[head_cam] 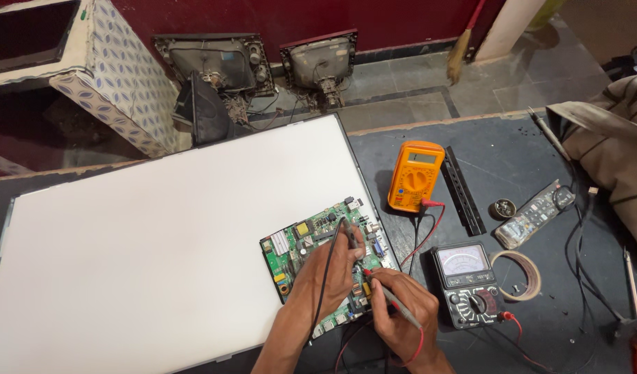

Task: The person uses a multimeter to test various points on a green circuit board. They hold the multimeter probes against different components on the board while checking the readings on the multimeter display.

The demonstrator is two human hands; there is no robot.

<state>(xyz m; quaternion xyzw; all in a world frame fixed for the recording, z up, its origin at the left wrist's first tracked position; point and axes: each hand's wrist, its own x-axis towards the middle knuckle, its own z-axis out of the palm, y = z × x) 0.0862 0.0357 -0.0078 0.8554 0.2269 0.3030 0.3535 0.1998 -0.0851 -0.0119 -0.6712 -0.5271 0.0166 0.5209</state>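
Left fingers (351,244) closed round black probe (346,232), right fingers (382,282) round red probe (391,299), both tips on green circuit board (297,242)

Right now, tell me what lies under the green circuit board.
The green circuit board rests on a large white panel lying flat on the dark table. The left hand and right hand, each holding a probe, cover its lower right part, so what's beneath there is hidden.

An electronics repair workshop: multimeters (414,176), circuit board (323,262), old picture tubes (214,64) on the floor.
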